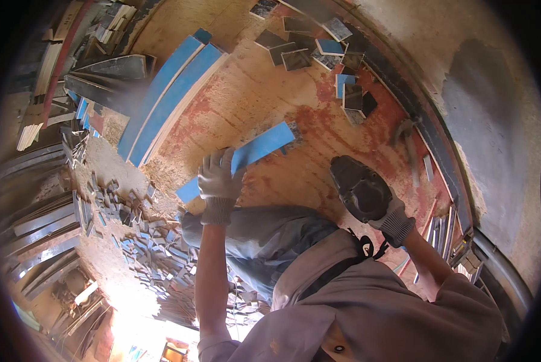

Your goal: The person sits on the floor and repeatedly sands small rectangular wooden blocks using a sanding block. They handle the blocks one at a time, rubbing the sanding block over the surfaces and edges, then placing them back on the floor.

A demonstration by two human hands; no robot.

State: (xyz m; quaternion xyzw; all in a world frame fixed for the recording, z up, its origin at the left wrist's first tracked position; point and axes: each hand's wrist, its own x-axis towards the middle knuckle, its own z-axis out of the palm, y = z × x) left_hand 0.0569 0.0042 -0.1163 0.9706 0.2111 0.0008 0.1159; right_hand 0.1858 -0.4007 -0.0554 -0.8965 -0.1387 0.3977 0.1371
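Observation:
My left hand [219, 176], in a knitted work glove, lies over a blue-faced board strip [266, 145] with its fingers across the strip. The strip slants from lower left to upper right, above my bent knee, over the dusty wooden surface. My right hand [389, 215], gloved too, is at the rear of a dark power tool [360, 188] and grips it. The tool's working end is hidden, so its exact type does not show. A gap of bare surface parts the tool from the strip.
Two long stacks of blue-faced boards [180, 95] lie at the upper left. Square black and blue offcuts [297, 59] are scattered at the top right. Small offcuts [157, 258] heap up at the lower left. A dark raised edge [401, 99] curves along the right.

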